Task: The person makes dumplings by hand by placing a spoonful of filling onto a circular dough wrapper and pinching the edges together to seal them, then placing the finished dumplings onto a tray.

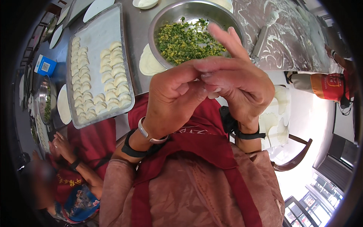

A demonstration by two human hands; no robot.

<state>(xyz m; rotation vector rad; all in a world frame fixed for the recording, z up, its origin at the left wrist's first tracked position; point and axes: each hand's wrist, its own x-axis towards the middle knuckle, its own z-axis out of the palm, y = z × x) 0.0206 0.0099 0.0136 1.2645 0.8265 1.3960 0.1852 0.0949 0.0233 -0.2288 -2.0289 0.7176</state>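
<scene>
My left hand (175, 96) and my right hand (241, 79) meet in front of the red apron, fingers pressed together around a small pale dough piece, a dumpling as far as it shows (213, 94). The fingers hide most of it. Just beyond my hands stands a steel bowl (154, 31) with chopped green and yellow filling (181, 42). Round dough wrappers (150, 61) lie by the bowl's left side. To the left, a metal tray (129, 76) lined with white paper bears rows of folded dumplings (116, 68).
A floury rolling pin or similar tool (261, 42) lies on the flour-dusted steel table (289, 37). Another person's hands (61, 144) are at the lower left, near a second bowl of filling (44, 99). A further person stands at the right edge. A small white bowl (145, 3) is at the top.
</scene>
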